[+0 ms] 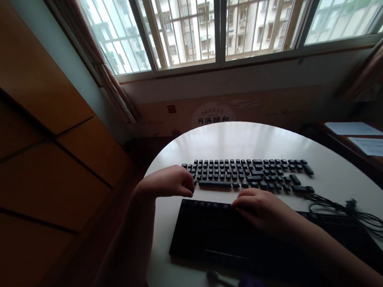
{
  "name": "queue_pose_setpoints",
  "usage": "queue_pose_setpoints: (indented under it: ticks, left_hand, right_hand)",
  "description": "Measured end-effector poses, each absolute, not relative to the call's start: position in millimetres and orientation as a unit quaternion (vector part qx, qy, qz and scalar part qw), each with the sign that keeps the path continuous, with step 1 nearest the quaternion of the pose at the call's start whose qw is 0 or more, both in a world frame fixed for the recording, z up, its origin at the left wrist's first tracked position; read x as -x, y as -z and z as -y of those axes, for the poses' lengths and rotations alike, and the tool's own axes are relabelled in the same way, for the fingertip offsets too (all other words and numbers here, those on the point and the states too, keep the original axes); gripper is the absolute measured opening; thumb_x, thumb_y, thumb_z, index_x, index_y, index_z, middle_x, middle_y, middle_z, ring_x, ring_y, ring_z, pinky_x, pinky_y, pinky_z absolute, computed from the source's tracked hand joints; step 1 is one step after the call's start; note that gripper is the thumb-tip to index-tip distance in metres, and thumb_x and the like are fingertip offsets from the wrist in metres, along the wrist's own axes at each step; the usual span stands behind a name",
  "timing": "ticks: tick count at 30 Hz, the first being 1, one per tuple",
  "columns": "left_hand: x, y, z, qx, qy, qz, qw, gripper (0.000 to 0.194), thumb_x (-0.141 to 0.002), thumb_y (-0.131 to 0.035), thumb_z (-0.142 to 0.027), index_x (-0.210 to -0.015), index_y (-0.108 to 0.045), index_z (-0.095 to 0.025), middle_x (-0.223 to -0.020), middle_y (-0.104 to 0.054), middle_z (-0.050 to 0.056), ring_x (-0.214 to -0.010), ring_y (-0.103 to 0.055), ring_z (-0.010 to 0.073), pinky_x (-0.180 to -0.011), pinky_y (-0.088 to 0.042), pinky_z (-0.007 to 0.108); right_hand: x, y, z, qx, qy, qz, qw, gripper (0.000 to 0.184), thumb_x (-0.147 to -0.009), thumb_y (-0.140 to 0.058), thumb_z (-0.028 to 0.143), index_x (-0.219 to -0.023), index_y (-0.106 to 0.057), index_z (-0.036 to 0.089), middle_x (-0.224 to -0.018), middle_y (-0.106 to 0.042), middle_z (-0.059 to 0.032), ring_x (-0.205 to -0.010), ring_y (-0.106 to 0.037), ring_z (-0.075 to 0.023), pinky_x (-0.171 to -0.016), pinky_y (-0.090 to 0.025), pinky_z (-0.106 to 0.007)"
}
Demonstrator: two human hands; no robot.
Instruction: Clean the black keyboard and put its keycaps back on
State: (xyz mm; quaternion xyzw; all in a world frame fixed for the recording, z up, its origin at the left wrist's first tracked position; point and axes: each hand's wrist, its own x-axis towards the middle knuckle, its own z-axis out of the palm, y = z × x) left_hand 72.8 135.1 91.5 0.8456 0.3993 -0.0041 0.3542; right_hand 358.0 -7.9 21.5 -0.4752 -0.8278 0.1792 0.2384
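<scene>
On the table [237,137], beyond the keyboard [202,230], loose keycaps [224,164] could scatter if brushed by the left hand [176,181], curled, contents unclear, or the right hand [255,206], bent at the keyboard's edge, grip unclear.

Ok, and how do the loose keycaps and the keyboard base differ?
The loose keycaps are many small pieces in rows; the keyboard base is one broad slab. The keycaps lie nearer the window, whereas the base lies nearer the person, with the right hand at its far edge. Both look black and lie on the white table.
</scene>
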Motion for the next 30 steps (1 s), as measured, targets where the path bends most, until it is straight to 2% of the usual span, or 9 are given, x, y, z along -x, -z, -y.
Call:
queue_pose_setpoints:
  ticks: [4,8,11,13,17,21,30]
  left_hand:
    - [-72.4,-84.7,-129.5,-0.846,0.0,-0.418,0.331,0.009,-0.054,-0.082,-0.03,-0.061,-0.077,-0.03,-0.064,-0.072,-0.005,-0.066,-0.067,0.0208,-0.062,-0.045,0.028]
    - [-77.7,-91.7,-117.3,-0.866,0.016,-0.42,0.27,0.007,-0.055,-0.08,-0.028,-0.058,-0.075,-0.031,-0.059,-0.069,-0.005,-0.064,-0.066,0.0216,-0.063,-0.045,0.03]
    - [-77.6,-96.1,-94.5,-0.892,0.022,-0.4,0.208,0.008,-0.062,-0.077,-0.025,-0.066,-0.076,-0.033,-0.065,-0.071,-0.004,-0.067,-0.066,0.0219,-0.067,-0.045,0.03]
    - [-73.0,-91.1,-76.8,-0.897,-0.021,-0.398,0.191,0.008,-0.068,-0.075,-0.026,-0.072,-0.076,-0.033,-0.071,-0.072,-0.003,-0.073,-0.067,0.0224,-0.07,-0.047,0.03]
    - [-61.0,-67.3,-50.4,-0.901,-0.06,-0.408,0.135,0.014,-0.083,-0.063,-0.027,-0.092,-0.073,-0.03,-0.095,-0.073,0.002,-0.086,-0.067,0.023,-0.074,-0.05,0.03]
    - [-57.4,-45.3,-40.7,-0.899,-0.11,-0.41,0.107,0.016,-0.087,-0.06,-0.027,-0.1,-0.069,-0.026,-0.102,-0.068,0.005,-0.093,-0.065,0.0234,-0.081,-0.051,0.033]
    - [-47.6,-25.5,-43.0,-0.878,-0.236,-0.406,0.096,0.014,-0.087,-0.058,-0.022,-0.098,-0.065,-0.02,-0.103,-0.063,0.007,-0.096,-0.062,0.0226,-0.086,-0.053,0.036]
  right_hand:
    - [-357.5,-21.7,7.3,0.476,-0.185,0.828,0.231,0.02,-0.093,-0.057,0.022,-0.104,-0.074,0.026,-0.098,-0.071,-0.0057,-0.087,-0.066,-0.0191,-0.077,-0.05,-0.029]
    - [-357.8,-21.2,6.9,0.476,-0.185,0.829,0.227,0.021,-0.093,-0.057,0.023,-0.105,-0.074,0.025,-0.099,-0.071,-0.006,-0.087,-0.066,-0.0194,-0.077,-0.051,-0.029]
    - [-358.2,-21.3,6.9,0.475,-0.181,0.83,0.228,0.021,-0.093,-0.057,0.023,-0.105,-0.074,0.025,-0.099,-0.071,-0.0058,-0.086,-0.066,-0.0195,-0.076,-0.05,-0.03]
    - [-358.1,-22.0,7.1,0.472,-0.175,0.833,0.231,0.021,-0.092,-0.057,0.022,-0.104,-0.074,0.025,-0.099,-0.071,-0.0057,-0.086,-0.066,-0.0197,-0.076,-0.05,-0.03]
    - [-357.9,-25.1,7.7,0.465,-0.163,0.838,0.234,0.021,-0.091,-0.057,0.021,-0.101,-0.075,0.024,-0.097,-0.071,-0.0058,-0.086,-0.067,-0.0201,-0.075,-0.049,-0.029]
    - [-358.2,-27.4,8.5,0.469,-0.157,0.838,0.23,0.02,-0.091,-0.058,0.021,-0.101,-0.075,0.024,-0.097,-0.072,-0.0054,-0.088,-0.067,-0.0206,-0.075,-0.048,-0.03]
    - [-358.5,-29.4,8.1,0.47,-0.164,0.838,0.224,0.019,-0.092,-0.057,0.02,-0.1,-0.074,0.024,-0.097,-0.071,-0.0047,-0.087,-0.066,-0.0203,-0.075,-0.046,-0.03]
